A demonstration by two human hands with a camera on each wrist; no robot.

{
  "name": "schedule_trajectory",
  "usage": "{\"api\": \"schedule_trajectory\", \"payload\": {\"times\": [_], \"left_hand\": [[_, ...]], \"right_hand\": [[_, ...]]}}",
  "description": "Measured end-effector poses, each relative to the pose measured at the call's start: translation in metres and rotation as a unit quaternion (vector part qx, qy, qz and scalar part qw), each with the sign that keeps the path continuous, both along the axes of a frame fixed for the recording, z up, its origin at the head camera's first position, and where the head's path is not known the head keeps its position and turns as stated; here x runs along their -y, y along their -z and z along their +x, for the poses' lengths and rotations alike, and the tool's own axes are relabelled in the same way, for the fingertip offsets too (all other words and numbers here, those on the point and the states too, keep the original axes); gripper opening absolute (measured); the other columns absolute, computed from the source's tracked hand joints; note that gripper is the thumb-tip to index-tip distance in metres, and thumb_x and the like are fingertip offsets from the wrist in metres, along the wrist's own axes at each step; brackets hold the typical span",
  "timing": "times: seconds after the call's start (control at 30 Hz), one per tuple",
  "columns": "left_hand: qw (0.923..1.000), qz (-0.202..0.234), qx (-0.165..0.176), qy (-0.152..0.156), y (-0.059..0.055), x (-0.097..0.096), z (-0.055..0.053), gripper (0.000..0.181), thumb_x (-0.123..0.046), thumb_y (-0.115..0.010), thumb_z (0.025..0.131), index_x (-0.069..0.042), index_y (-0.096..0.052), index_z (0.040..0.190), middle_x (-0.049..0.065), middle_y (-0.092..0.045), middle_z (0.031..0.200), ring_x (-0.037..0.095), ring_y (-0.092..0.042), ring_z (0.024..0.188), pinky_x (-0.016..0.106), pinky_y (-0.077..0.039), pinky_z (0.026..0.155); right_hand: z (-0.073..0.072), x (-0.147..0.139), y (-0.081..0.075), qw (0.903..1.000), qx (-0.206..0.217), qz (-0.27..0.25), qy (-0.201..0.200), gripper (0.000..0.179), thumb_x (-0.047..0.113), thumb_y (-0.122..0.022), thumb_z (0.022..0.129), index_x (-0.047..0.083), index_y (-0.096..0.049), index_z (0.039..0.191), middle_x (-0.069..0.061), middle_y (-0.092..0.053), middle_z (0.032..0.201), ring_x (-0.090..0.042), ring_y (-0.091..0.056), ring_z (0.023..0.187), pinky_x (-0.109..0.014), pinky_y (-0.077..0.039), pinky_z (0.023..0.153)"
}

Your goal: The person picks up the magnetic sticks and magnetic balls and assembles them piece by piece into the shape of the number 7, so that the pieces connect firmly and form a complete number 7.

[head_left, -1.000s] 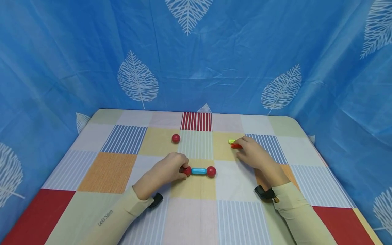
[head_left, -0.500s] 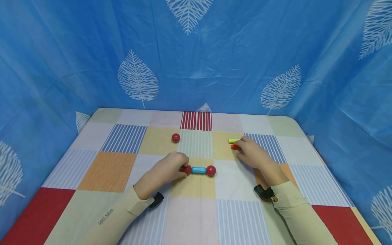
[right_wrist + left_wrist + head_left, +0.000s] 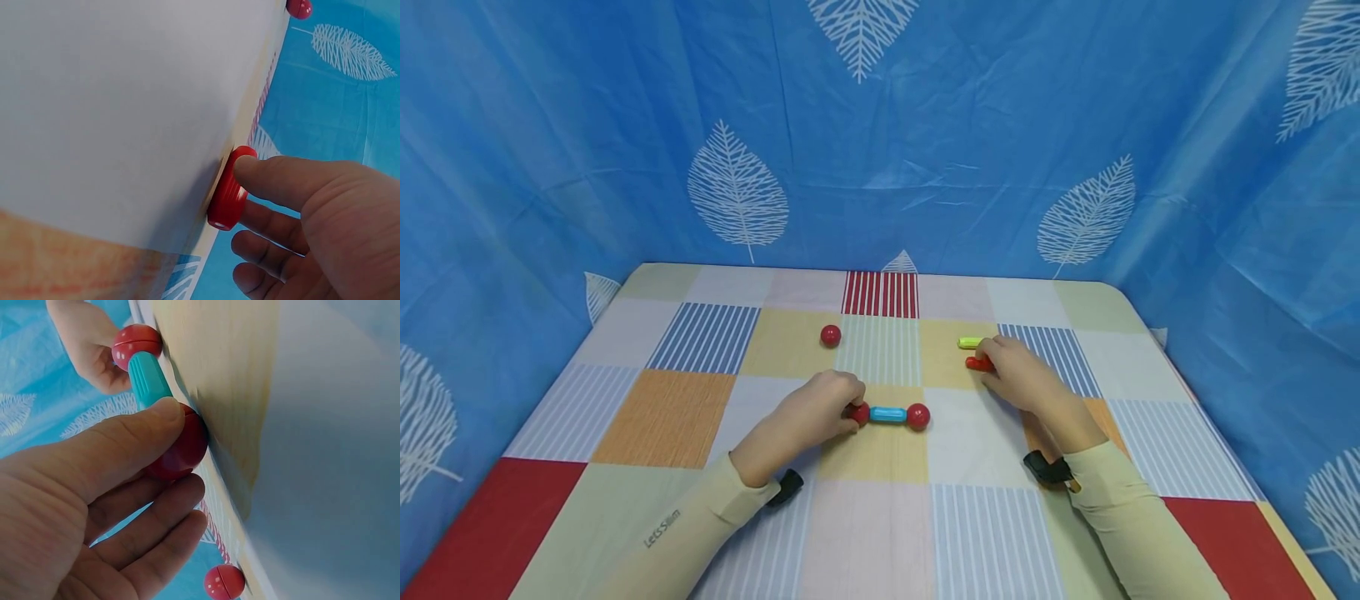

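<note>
**Left hand pinching a red ball, right hand pinching a red bar**

So, the held ball is round, glossy and smooth, and it's gripped between thumb and fingers, with the other left fingers loosely bent. It's butted up against one end of a blue bar, which is shiny and grooved lengthwise. At the bar's other end sits a second red ball, touching it, with a thin seam line visible around its middle in the left wrist view. The whole dumbbell shape is laid crosswise over a pale yellow patch, in front of the person.

Off to the right, the red bar is squeezed between thumb and finger: stubby, ridged along its length, rounded at the ends. Whether it's fully set down or slightly lifted can't be told. Just beyond it a yellow-green bar is partly covered by the right fingers.

Farther back and left of centre, a loose red ball is parked by itself on another yellow patch.

Everything's set out on a patchwork tablecloth printed with plain and striped squares. Black straps are worn at the wrists, by the cuffs of pale, close-fitting sleeves. Behind it all, a creased, slightly shiny blue sheet is printed with white leaf skeletons.
</note>
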State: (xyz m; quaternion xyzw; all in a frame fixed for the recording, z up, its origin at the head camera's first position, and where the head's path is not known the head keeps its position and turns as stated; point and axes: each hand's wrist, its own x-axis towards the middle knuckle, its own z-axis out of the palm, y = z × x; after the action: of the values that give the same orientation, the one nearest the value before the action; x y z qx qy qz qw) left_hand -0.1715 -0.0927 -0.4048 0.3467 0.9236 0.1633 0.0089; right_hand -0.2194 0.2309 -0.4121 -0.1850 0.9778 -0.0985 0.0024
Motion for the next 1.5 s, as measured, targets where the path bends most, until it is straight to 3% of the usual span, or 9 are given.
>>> {"api": "schedule_trajectory", "payload": {"times": [0.2,0.43,0.8,1.27,1.5], "left_hand": [[0.9999,-0.006,-0.009,-0.001,0.0,-0.001,0.001,0.034,-0.011,-0.088,0.071,-0.012,-0.054,0.067,-0.006,-0.049,0.065,0.01,-0.042,0.062,0.024,-0.041,0.057],[0.9999,-0.008,-0.008,-0.002,0.0,-0.001,0.002,0.032,-0.01,-0.087,0.071,-0.012,-0.055,0.068,-0.006,-0.049,0.066,0.01,-0.044,0.062,0.023,-0.041,0.057],[0.9999,-0.01,-0.003,-0.005,-0.001,-0.002,0.003,0.031,-0.011,-0.087,0.072,-0.012,-0.056,0.068,-0.005,-0.051,0.067,0.01,-0.045,0.062,0.023,-0.042,0.057],[0.9998,-0.009,0.011,-0.011,-0.003,-0.003,0.003,0.029,-0.01,-0.086,0.073,-0.012,-0.058,0.07,-0.003,-0.054,0.068,0.011,-0.045,0.063,0.023,-0.042,0.057],[0.9999,-0.014,0.001,-0.008,-0.002,-0.002,0.002,0.029,-0.011,-0.087,0.073,-0.012,-0.058,0.07,-0.005,-0.052,0.068,0.011,-0.046,0.063,0.023,-0.042,0.057]], "right_hand": [[0.001,0.005,-0.001,0.9999,0.011,0.008,-0.005,0.031,0.013,-0.075,0.086,0.004,-0.061,0.113,-0.007,-0.059,0.097,-0.023,-0.054,0.085,-0.04,-0.049,0.079],[0.004,0.009,0.0,0.9993,0.014,0.023,-0.026,0.018,0.012,-0.075,0.086,0.008,-0.062,0.098,-0.001,-0.057,0.085,-0.019,-0.052,0.076,-0.036,-0.048,0.071],[0.02,0.014,-0.007,0.9986,0.035,0.033,-0.022,0.015,0.015,-0.075,0.086,0.011,-0.062,0.092,0.002,-0.055,0.078,-0.017,-0.05,0.069,-0.032,-0.046,0.066],[0.037,0.012,-0.008,0.9981,0.021,0.044,-0.039,0.017,0.017,-0.076,0.085,0.012,-0.062,0.092,0.003,-0.054,0.078,-0.016,-0.049,0.069,-0.029,-0.046,0.066],[0.045,0.014,-0.012,0.9966,0.009,0.058,-0.059,0.016,0.018,-0.076,0.084,0.012,-0.062,0.089,0.004,-0.053,0.076,-0.015,-0.048,0.068,-0.029,-0.045,0.064]]}}
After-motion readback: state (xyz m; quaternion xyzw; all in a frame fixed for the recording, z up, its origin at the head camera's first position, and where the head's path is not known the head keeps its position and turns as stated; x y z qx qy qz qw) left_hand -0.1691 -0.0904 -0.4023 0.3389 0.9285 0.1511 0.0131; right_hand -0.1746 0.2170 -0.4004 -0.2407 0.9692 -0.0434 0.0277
